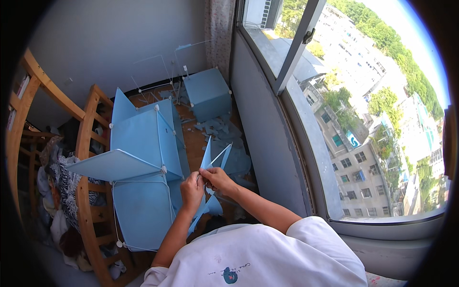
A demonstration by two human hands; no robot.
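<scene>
My left hand (192, 191) and my right hand (218, 181) meet in front of my chest, fingers closed in a pinch. Between them is a torn light-blue plastic panel (206, 154), with pointed pieces sticking up past my fingertips. A thin white rod or edge (220, 154) slants up from my right hand; I cannot tell whether it is part of the panel. More blue plastic (213, 205) hangs below my hands. Just left of them stands a cube storage rack (138, 136) of light-blue panels, with white wire frames and round white connectors.
Torn blue scraps (217, 128) litter the wooden floor (189, 138). A blue cube (208, 93) stands near the back corner, beside bare wire frames (153, 76). A wooden bunk-bed ladder (85, 167) and heaped clothes (60, 191) lie left. The window wall (272, 124) rises at right.
</scene>
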